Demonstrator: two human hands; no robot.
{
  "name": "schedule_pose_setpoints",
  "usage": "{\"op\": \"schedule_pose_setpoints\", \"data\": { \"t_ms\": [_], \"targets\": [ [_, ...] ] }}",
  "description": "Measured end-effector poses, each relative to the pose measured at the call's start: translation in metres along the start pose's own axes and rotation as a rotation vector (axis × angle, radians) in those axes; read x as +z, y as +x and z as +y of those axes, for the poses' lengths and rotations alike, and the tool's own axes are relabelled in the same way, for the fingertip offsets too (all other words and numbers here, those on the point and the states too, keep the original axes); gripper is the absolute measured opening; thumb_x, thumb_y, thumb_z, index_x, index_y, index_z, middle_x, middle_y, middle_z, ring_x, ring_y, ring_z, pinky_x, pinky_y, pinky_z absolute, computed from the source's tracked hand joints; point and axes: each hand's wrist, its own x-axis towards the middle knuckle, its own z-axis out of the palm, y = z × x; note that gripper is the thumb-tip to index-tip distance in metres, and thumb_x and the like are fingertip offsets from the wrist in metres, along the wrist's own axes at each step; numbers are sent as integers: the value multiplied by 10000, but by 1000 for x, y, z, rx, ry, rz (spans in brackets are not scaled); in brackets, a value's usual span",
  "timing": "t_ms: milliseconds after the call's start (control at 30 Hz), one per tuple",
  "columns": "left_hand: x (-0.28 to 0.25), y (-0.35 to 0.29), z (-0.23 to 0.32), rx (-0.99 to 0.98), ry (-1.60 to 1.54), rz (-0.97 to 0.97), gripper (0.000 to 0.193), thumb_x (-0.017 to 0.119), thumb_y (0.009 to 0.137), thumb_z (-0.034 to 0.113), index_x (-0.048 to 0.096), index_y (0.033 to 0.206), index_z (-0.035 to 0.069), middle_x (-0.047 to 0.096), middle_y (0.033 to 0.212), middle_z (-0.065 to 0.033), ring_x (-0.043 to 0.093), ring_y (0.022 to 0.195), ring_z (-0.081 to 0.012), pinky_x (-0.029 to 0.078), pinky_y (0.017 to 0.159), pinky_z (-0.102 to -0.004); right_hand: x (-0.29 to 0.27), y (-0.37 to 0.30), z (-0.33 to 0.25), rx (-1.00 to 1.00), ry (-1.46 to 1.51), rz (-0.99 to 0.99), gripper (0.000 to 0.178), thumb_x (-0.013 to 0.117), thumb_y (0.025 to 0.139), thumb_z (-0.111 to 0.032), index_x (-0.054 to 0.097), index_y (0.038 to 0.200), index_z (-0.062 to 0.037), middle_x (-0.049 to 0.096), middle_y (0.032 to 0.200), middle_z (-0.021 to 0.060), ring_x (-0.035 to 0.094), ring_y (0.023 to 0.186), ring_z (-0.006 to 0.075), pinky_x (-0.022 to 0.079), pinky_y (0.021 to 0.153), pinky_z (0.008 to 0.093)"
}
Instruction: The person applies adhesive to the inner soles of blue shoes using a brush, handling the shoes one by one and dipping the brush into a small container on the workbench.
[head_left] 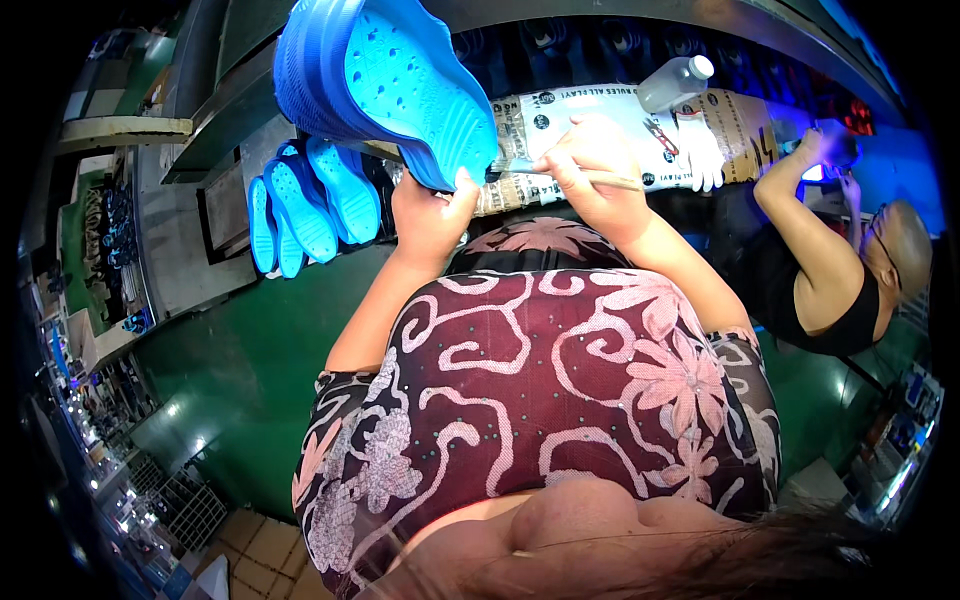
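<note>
My left hand (432, 215) is closed on the near end of a bright blue foam shoe sole (415, 95), with raised sides and small holes in its footbed. The sole is held up tilted, its far end reaching the top edge of the head view. My right hand (600, 170) grips a thin brush (612, 180) with a pale handle. The brush head points left, close to the sole's near end; whether it touches cannot be made out. Several more blue soles (305, 205) stand side by side to the left of my left hand.
A clear bottle with a white cap (676, 83) and white gloves (698, 152) lie on a printed cardboard-covered bench (748, 135). Dark shoe-like shapes (625, 50) line up behind it. At right, a co-worker (830, 250) works by a purple-blue light. A metal frame (215, 125) runs at left.
</note>
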Motion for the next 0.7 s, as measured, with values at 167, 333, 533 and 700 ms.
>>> {"op": "schedule_pose_setpoints", "data": {
  "t_ms": [167,333,533,700],
  "targets": [
    [-2,-5,2,19,-8,-2,250,609,761,106,564,973,-20,636,862,-133,620,769,-209,477,711,-312,1,-2,1,-16,-105,-54,160,546,811,-91,630,676,-68,590,628,26,560,624,194,398,855,404],
    [-2,-11,-6,40,3,19,232,612,752,93,572,955,-12,635,848,-142,626,761,-224,478,701,-321,-3,-6,-3,-42,-65,-41,155,556,812,-102,636,681,-76,579,625,24,556,620,192,399,853,402],
    [-1,-14,-5,72,32,22,205,609,732,65,584,923,-5,639,800,-136,633,705,-234,484,660,-319,4,-11,-6,-60,-65,-46,138,602,784,-138,627,664,-77,570,615,33,540,609,205,399,792,374],
    [1,-13,-2,89,25,-6,182,608,724,50,597,896,-7,638,773,-128,632,684,-220,485,641,-312,3,-12,-4,-56,14,11,132,626,766,-143,624,651,-79,568,608,40,532,599,215,394,739,358]
  ]
}}
